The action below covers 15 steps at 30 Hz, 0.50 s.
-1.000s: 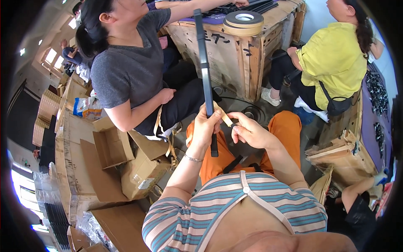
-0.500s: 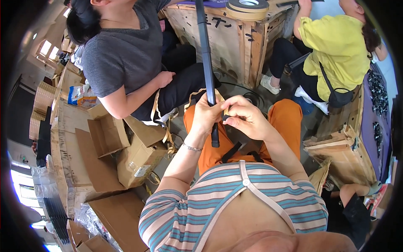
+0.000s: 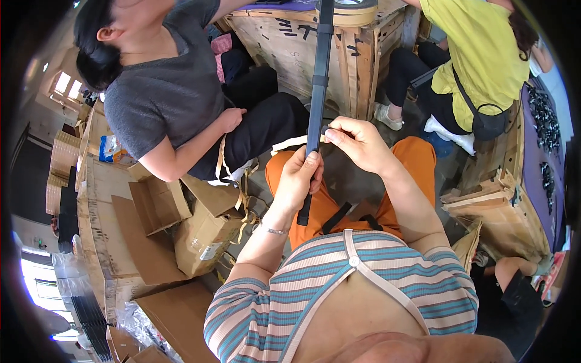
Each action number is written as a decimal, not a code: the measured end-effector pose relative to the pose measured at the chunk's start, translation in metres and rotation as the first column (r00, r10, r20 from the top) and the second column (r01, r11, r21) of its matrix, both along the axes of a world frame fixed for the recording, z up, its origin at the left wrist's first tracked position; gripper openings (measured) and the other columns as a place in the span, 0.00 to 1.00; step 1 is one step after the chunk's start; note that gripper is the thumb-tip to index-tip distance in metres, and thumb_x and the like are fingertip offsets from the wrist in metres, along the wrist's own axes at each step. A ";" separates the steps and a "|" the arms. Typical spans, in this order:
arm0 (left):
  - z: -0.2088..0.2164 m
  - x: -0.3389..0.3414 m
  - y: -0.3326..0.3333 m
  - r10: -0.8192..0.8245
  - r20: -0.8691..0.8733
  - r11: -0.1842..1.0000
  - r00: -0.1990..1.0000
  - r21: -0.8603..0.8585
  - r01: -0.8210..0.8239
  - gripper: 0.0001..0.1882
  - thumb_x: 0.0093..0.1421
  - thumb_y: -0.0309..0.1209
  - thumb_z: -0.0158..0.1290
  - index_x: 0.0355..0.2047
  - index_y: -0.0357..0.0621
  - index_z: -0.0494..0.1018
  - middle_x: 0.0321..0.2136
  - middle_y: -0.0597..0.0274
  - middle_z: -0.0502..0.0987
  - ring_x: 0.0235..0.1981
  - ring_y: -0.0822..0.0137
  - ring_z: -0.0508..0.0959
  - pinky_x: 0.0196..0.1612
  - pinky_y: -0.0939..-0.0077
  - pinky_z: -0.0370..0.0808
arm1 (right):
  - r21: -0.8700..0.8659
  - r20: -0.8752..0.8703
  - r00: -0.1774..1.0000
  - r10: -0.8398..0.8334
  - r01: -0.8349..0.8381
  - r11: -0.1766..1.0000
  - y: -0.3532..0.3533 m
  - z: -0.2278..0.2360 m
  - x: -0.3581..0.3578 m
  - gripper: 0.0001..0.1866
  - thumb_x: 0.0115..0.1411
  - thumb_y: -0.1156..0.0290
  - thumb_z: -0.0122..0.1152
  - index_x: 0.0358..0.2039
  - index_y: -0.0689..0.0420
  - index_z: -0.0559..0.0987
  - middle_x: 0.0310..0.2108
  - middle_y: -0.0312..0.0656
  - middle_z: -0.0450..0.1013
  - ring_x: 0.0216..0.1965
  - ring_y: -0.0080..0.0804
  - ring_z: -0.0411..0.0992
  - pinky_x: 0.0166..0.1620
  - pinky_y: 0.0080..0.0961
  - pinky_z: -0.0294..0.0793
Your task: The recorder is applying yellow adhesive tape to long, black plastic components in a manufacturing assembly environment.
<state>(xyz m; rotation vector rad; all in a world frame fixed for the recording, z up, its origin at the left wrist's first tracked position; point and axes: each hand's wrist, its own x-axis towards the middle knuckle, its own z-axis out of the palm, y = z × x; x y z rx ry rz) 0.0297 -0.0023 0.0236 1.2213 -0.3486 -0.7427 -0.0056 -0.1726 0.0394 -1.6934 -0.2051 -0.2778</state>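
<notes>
My left hand (image 3: 298, 180) is closed around the lower part of a long black bar (image 3: 318, 103), its thumb lying across the front. The bar slants up from my lap and leaves the top of the view; darker bands ring it at intervals. Beside the bar, my right hand (image 3: 363, 148) pinches the end of a narrow tan tape strip (image 3: 290, 143). That strip stretches out to the left, level with the bar just above my left hand. Something small and dark shows at my right fingertips, too small to name.
Tape rolls (image 3: 348, 13) lie on a wooden crate (image 3: 290, 45) ahead. A person in grey (image 3: 163, 97) sits at left, one in yellow (image 3: 481, 54) at right. Open cardboard boxes (image 3: 209, 239) stand at my left; a purple-topped crate (image 3: 493, 202) is at right.
My right hand has moved up and right, away from my left hand, and the tan strip now shows extended across the bar. My left hand has shifted slightly lower; the bar's top has swung right.
</notes>
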 end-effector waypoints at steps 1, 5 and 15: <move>0.000 0.000 0.000 -0.001 0.000 1.000 1.000 0.002 0.001 0.11 0.63 0.36 0.41 0.27 0.43 0.62 0.15 0.69 0.62 0.11 0.80 0.59 0.14 0.87 0.55 | -0.022 0.013 1.000 -0.010 0.010 1.000 0.000 -0.001 0.001 0.09 0.60 0.69 0.50 0.29 0.62 0.72 0.22 0.34 0.69 0.22 0.17 0.67 0.27 0.15 0.68; -0.004 0.000 0.001 -0.003 0.016 1.000 1.000 0.014 0.003 0.11 0.64 0.36 0.41 0.28 0.43 0.62 0.15 0.69 0.62 0.11 0.80 0.59 0.14 0.88 0.55 | -0.010 0.044 0.999 0.019 -0.019 1.000 0.002 -0.005 0.002 0.09 0.60 0.70 0.49 0.29 0.62 0.72 0.23 0.35 0.70 0.21 0.19 0.66 0.26 0.17 0.68; -0.005 -0.003 0.000 0.018 0.024 0.998 1.000 0.052 -0.019 0.10 0.63 0.36 0.42 0.28 0.44 0.63 0.16 0.70 0.62 0.12 0.80 0.59 0.15 0.88 0.56 | -0.042 0.025 1.000 0.001 0.000 0.999 0.002 -0.006 0.000 0.09 0.60 0.71 0.50 0.28 0.63 0.72 0.23 0.36 0.70 0.24 0.18 0.64 0.29 0.17 0.65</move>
